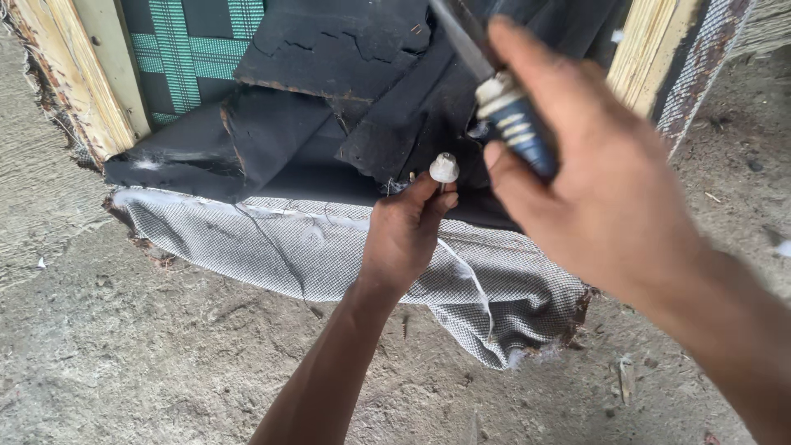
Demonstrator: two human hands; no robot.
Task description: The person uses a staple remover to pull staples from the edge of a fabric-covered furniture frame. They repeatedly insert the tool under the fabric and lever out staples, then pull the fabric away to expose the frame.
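Stripping stage: my left hand (404, 235) pinches a white-headed tool (444, 168) against the black lining (329, 124); my right hand (577, 165), above, grips a blue-handled blade (515, 124). Next likely needs a steady strike.

up and left of the grip there's green checked webbing (185, 49) showing between pale wooden frame rails (78, 74), another rail (647, 49) sits to the upper right. torn black lining (329, 49) hangs in ragged flaps above and left. below the grip it's rough concrete floor (148, 363), with a few bits of debris (626, 375) lower right.
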